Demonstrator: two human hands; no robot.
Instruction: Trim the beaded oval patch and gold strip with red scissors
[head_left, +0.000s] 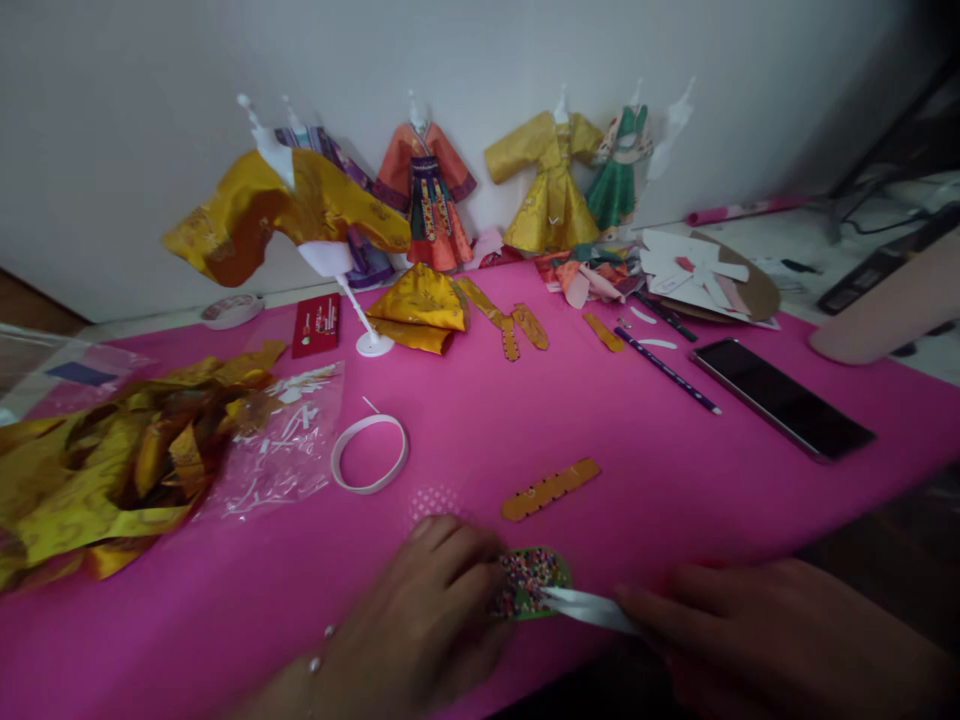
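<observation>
At the near edge of the pink table point(675, 480), my left hand point(424, 620) has its fingers curled down on a small green piece with a dotted floral pattern point(531, 580). From the right, my right hand point(757, 630) pinches a thin white strip point(589, 607) that reaches onto the green piece. Both hands are blurred. A gold strip with notched holes point(551, 489) lies just beyond them, and a roll of white tape point(370, 453) sits further left.
Gold patterned paper scraps point(90, 470) and a clear bag point(281, 445) lie at left. Paper dresses on stands point(424, 195) line the wall, one gold robe point(285, 210) nearer. A folded gold piece point(420, 305), a pencil point(667, 372), a phone point(784, 397) and cut-outs point(694, 270) lie at the back right.
</observation>
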